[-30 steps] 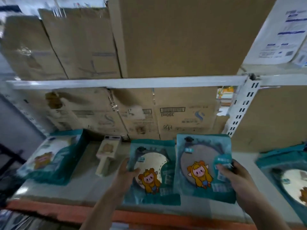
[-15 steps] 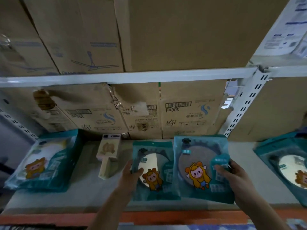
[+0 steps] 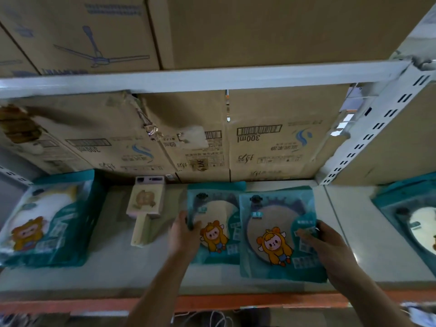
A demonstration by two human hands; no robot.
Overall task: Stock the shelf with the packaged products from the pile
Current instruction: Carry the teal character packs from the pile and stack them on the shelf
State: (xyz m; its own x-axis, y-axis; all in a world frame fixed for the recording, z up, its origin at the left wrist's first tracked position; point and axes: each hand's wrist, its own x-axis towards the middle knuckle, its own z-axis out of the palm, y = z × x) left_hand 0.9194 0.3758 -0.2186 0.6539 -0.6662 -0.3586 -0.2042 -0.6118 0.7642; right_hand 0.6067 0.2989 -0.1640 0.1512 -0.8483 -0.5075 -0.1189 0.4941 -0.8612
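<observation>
Work seems midway: the left hand [image 3: 186, 234] grips one teal packet [image 3: 218, 208] on the shelf [image 3: 118, 270], the right hand [image 3: 330, 249] pinches a second packet [image 3: 271, 215] just right of the left hand, neither yet released; the pile is unseen.

Hidden, cropped and illegible regions.
The right packet [image 3: 276, 234] covers the right edge of the left packet [image 3: 217, 223]; behind them lie the unseen fingers of the left hand [image 3: 186, 234] and right hand [image 3: 330, 246]; a third packet [image 3: 410, 220] is cropped at the right border; the carton [image 3: 278, 142] small print is unreadably blurred.
</observation>
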